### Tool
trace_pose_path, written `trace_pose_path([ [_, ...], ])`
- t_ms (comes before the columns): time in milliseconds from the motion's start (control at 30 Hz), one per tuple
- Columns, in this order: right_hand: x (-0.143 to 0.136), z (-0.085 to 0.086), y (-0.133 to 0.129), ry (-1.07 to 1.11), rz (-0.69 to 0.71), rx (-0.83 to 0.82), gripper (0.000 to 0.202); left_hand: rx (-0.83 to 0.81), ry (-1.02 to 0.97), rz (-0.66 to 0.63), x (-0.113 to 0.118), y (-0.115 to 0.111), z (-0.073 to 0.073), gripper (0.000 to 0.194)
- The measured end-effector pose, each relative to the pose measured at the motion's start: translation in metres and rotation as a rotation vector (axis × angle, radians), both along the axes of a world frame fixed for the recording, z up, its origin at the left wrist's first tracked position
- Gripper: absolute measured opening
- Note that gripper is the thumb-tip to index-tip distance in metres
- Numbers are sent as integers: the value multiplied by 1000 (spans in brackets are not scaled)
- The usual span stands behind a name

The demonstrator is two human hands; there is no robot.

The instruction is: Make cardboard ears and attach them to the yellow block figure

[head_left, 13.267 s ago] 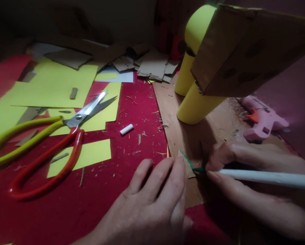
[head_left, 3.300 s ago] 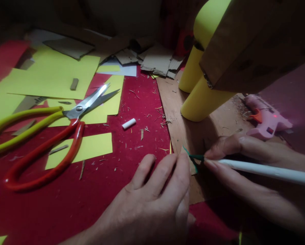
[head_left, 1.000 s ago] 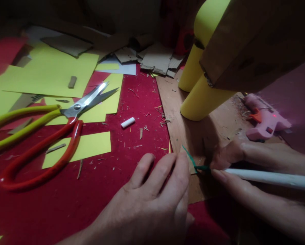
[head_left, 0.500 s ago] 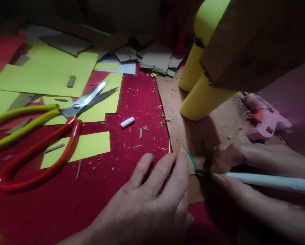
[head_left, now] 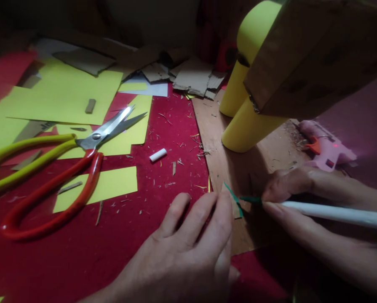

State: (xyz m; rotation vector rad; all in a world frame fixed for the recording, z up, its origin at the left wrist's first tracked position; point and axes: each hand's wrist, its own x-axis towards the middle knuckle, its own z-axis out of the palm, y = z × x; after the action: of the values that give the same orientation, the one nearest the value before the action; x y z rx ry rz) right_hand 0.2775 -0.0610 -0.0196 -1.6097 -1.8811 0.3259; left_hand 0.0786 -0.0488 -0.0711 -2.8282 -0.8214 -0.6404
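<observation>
My left hand (head_left: 191,240) rests at the edge of the brown board, its fingertips pressing down a small piece of cardboard (head_left: 236,211). Only the right part of that piece shows, with green colour along its edge; the fingers hide the rest. In my right hand (head_left: 286,193) is a white-barrelled marker (head_left: 333,213), pinched between thumb and fingers near its front. Its green tip points left, just beside the green edge, with a slight gap. Whether the tip is felt or bristle I cannot tell.
Large scissors (head_left: 96,136) lie spread on the red cloth (head_left: 175,122) among yellow paper (head_left: 81,92) and cardboard scraps (head_left: 193,78). A cardboard form (head_left: 311,63) on yellow tubes (head_left: 249,130) stands on the board (head_left: 207,139). Behind my right hand lies a pink glue gun (head_left: 329,147).
The marker tip has lifted off the cardboard piece's lower corner and sits a little higher, beside its edge. My left hand stays in place. The whole view has shifted slightly.
</observation>
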Motion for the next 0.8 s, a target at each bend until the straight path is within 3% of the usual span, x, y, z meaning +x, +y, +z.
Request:
trace_pose_path([
  [800,-10,-2,9,-68,7,23,7,-9,-42,-10,0,-1,-3,34],
])
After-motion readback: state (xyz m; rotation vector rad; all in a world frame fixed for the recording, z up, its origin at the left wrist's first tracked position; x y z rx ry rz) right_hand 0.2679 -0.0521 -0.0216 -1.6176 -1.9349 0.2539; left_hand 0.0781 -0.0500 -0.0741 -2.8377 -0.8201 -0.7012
